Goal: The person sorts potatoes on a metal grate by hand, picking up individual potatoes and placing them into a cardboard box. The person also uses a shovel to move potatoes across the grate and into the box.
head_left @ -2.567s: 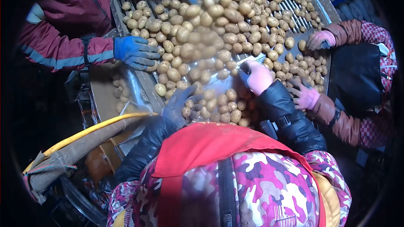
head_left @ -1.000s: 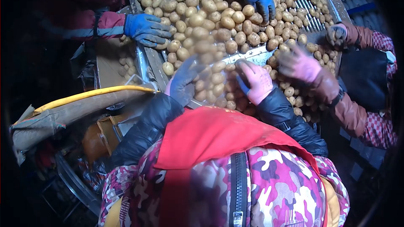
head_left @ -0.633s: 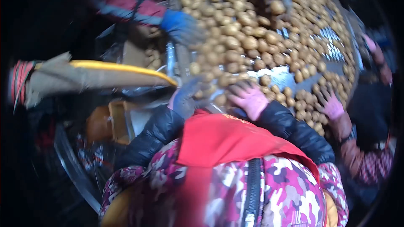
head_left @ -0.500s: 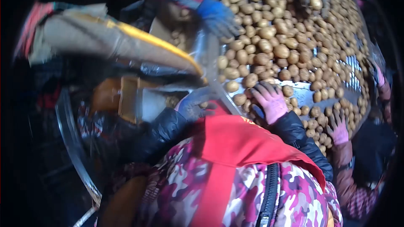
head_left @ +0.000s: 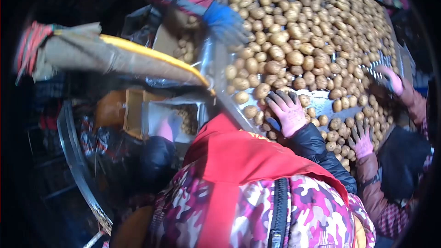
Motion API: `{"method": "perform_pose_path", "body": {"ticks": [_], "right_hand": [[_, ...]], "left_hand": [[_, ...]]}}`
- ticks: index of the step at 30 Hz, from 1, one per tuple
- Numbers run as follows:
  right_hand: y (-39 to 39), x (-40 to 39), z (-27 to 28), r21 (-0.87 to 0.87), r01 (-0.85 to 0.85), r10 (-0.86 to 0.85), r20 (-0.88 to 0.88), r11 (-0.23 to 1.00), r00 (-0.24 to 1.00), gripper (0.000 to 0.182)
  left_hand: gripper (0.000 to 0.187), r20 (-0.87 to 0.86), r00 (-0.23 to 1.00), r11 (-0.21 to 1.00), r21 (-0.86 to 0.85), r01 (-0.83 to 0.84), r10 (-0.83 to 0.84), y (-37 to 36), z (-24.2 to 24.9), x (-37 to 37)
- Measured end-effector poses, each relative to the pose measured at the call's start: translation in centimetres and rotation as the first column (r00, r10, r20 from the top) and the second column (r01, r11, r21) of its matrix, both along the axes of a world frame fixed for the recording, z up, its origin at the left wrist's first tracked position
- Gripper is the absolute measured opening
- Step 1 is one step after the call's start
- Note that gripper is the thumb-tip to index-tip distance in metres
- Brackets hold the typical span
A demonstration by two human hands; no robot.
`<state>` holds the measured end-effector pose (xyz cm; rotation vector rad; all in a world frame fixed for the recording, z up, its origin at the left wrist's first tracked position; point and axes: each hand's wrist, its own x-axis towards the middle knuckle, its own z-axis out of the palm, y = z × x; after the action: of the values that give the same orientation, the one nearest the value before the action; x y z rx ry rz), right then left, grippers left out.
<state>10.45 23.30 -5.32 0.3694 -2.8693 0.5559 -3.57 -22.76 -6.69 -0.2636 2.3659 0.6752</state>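
Observation:
Many potatoes (head_left: pixel 294 58) cover a metal table with slots. My right hand (head_left: pixel 288 114), in a pink glove with dark fingertips, rests on potatoes near the table's close edge, its fingers spread. My left hand (head_left: pixel 166 126) is over a lined box (head_left: pixel 158 112) to the left of the table. Motion smears it, so its fingers and anything in them cannot be made out. Potatoes (head_left: pixel 187 118) lie inside that box, to the right of the hand.
A co-worker's blue glove (head_left: pixel 225 24) is at the table's left rim (head_left: pixel 222 64). Pink-gloved hands (head_left: pixel 362 141) of another person work at the right. A padded bar with a yellow strip (head_left: pixel 151 46) crosses the left side. A second box (head_left: pixel 186 48) holds potatoes.
My left hand has moved left and down, from the table's edge to over the box. My right hand stays on the potatoes. A co-worker's pink glove at the right now reaches over the table.

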Motion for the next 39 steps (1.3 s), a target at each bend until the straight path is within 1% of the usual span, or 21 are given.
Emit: {"method": "perform_pose_path", "body": {"ticks": [1, 2, 3, 4, 5, 7, 8, 9, 11, 15, 19, 21, 25, 26, 27, 30, 31, 32, 33, 37, 39], "right_hand": [[0.6, 0.2, -0.6, 0.023, 0.043, -0.043, -0.006, 0.999, 0.999, 0.067], [1.2, 0.7, -0.8, 0.045, 0.116, -0.118, 0.034, 0.992, 0.992, 0.068], [1.8, 0.9, -0.8, 0.067, 0.189, -0.194, 0.069, 0.980, 0.979, 0.069], [3.0, 1.1, -0.1, 0.118, 0.216, -0.224, 0.058, 0.969, 0.973, 0.067], [3.9, 1.4, 0.6, 0.099, 0.234, -0.243, 0.093, 0.967, 0.965, 0.063], [6.1, 2.8, -0.4, 0.153, 0.356, -0.372, 0.090, 0.922, 0.924, 0.062], [7.5, 4.0, -1.8, 0.331, 0.412, -0.473, 0.128, 0.849, 0.872, 0.061], [8.1, 5.0, -1.7, 0.216, 0.570, -0.607, 0.182, 0.792, 0.774, 0.059], [10.5, 8.3, -2.4, 0.133, 0.666, -0.679, 0.172, 0.734, 0.714, 0.059], [8.2, 14.8, -2.6, 0.223, 0.812, -0.837, 0.251, 0.539, 0.486, 0.075], [2.1, 18.5, -3.4, 0.236, 0.777, -0.812, 0.214, 0.583, 0.543, 0.073], [-1.4, 20.2, -2.9, 0.146, 0.783, -0.783, 0.292, 0.605, 0.550, 0.074], [-4.1, 22.9, -2.0, 0.046, 0.836, -0.797, 0.335, 0.547, 0.503, 0.079], [-4.3, 23.2, -2.1, 0.073, 0.856, -0.821, 0.338, 0.511, 0.461, 0.079], [-4.0, 22.9, -2.4, 0.095, 0.870, -0.839, 0.333, 0.484, 0.431, 0.079], [-2.9, 21.2, -2.4, 0.040, 0.915, -0.868, 0.336, 0.400, 0.365, 0.080], [-2.7, 21.0, -3.1, 0.026, 0.920, -0.876, 0.315, 0.392, 0.364, 0.082], [-2.9, 20.6, -3.7, 0.110, 0.905, -0.892, 0.253, 0.411, 0.374, 0.078], [-3.0, 20.4, -4.1, 0.098, 0.907, -0.896, 0.233, 0.409, 0.378, 0.076], [-2.2, 20.5, -4.7, 0.110, 0.912, -0.906, 0.214, 0.395, 0.366, 0.073], [-1.8, 20.5, -4.9, 0.112, 0.920, -0.908, 0.242, 0.375, 0.341, 0.073]], "left_hand": [[0.044, 0.109, 0.976, 0.881, 0.421, -0.218, 0.189, 2.7, 0.2, 0.2], [0.040, 0.341, 0.889, 0.558, 0.693, -0.457, 0.304, 5.5, 0.5, 0.4], [0.038, -0.005, 0.995, 0.770, 0.633, 0.077, -0.095, 9.3, 3.4, 1.2], [0.034, -0.217, 0.922, 0.739, 0.551, 0.387, -0.321, 12.4, 3.9, 0.8], [0.035, -0.511, 0.605, 0.548, 0.279, 0.788, -0.610, 14.9, 5.1, -0.3], [0.038, -0.604, 0.399, 0.349, 0.206, 0.914, -0.690, 19.9, 7.2, -1.4], [0.040, -0.666, 0.334, 0.310, 0.160, 0.937, -0.667, 21.9, 6.8, -2.1], [0.041, -0.722, 0.269, 0.274, 0.114, 0.955, -0.637, 23.7, 6.4, -2.7], [0.050, -0.756, 0.229, 0.266, 0.076, 0.961, -0.613, 26.8, 6.0, -4.2], [0.067, -0.736, 0.301, 0.520, -0.080, 0.851, -0.607, 33.7, 3.8, -5.2], [0.083, -0.783, 0.249, 0.605, -0.194, 0.773, -0.569, 37.2, 1.3, -7.9], [0.088, -0.734, 0.371, 0.697, -0.190, 0.692, -0.569, 39.3, 0.6, -9.2], [0.081, -0.702, 0.445, 0.666, -0.056, 0.744, -0.556, 40.6, -1.6, -8.4], [0.076, -0.740, 0.422, 0.591, 0.041, 0.806, -0.524, 40.2, -2.5, -8.1], [0.075, -0.759, 0.311, 0.548, -0.072, 0.834, -0.572, 40.1, -3.2, -7.7], [0.075, -0.718, 0.329, 0.525, -0.059, 0.849, -0.613, 39.2, -2.6, -5.4], [0.076, -0.777, 0.278, 0.477, -0.033, 0.878, -0.564, 38.3, -2.8, -4.5], [0.075, -0.766, 0.162, 0.417, -0.148, 0.897, -0.622, 37.8, -1.7, -3.0], [0.075, -0.740, 0.044, 0.346, -0.259, 0.902, -0.671, 37.2, -0.2, -1.5], [0.073, -0.696, -0.143, -0.219, 0.021, 0.976, -0.704, 35.8, 0.6, 3.7], [0.069, -0.683, -0.240, -0.299, -0.034, 0.954, -0.690, 35.5, 0.8, 4.9]]}}
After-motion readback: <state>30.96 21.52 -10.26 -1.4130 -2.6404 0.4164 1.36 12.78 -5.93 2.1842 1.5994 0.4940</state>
